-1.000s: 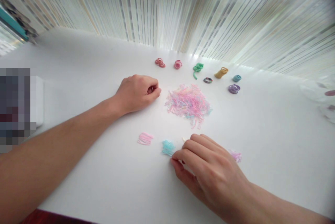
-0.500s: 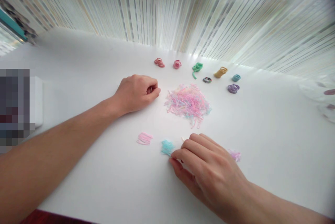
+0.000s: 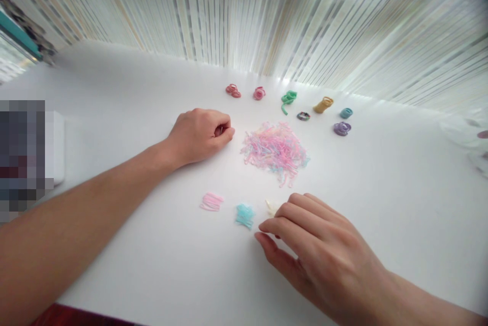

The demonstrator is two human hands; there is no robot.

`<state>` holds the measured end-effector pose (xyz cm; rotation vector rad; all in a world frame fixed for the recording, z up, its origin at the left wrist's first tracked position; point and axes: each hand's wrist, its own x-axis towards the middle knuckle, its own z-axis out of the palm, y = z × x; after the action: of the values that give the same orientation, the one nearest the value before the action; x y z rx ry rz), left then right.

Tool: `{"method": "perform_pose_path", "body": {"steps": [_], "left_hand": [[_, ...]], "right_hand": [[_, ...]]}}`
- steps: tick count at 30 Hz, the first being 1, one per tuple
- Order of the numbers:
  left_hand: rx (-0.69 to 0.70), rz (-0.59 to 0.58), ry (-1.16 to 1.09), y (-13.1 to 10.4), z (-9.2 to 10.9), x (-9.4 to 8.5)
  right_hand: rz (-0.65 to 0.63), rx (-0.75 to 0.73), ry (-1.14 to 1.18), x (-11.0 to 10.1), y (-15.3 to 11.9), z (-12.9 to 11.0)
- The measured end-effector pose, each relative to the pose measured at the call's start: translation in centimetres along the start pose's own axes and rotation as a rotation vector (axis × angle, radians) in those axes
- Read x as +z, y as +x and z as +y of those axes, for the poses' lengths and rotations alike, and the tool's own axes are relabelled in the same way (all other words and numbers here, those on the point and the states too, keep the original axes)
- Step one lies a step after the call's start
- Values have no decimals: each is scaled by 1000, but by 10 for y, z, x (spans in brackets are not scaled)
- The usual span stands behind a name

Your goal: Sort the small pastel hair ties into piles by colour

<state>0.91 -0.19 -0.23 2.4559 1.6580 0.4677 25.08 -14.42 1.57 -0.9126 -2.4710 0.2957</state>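
Note:
On the white table, my left hand point(image 3: 202, 135) rests loosely curled, thumb against forefinger, just left of a mixed pile of thin pastel strips point(image 3: 276, 153). Nothing shows between its fingertips. My right hand point(image 3: 324, 249) hovers low at the front with a small gap between thumb and forefinger, and nothing is seen in it. Its fingertips are right beside a small bunch of turquoise strips point(image 3: 244, 215) but apart from it. A pink bunch point(image 3: 212, 202) lies farther left. Some cream strips point(image 3: 272, 208) show partly behind the right fingers.
Along the back sit coiled bands: red point(image 3: 233, 91), pink point(image 3: 259, 93), green point(image 3: 289, 98), mustard point(image 3: 323, 105), blue point(image 3: 346, 112) and purple point(image 3: 342, 128). A multicoloured ring point(image 3: 303, 116) lies among them. Strip curtains point(image 3: 244, 16) hang behind. A pixelated patch covers something at left.
My right hand has drawn back to the right from the turquoise bunch, and its thumb and forefinger have parted. More of the cream strips shows; the lilac bunch is now hidden. My left hand stays put.

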Motion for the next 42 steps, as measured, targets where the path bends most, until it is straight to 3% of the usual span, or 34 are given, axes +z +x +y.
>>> {"method": "perform_pose_path", "body": {"steps": [42], "left_hand": [[-25,-28,68,1,2,-3]], "right_hand": [[-9,-19,10,-4,-5,-10]]}}
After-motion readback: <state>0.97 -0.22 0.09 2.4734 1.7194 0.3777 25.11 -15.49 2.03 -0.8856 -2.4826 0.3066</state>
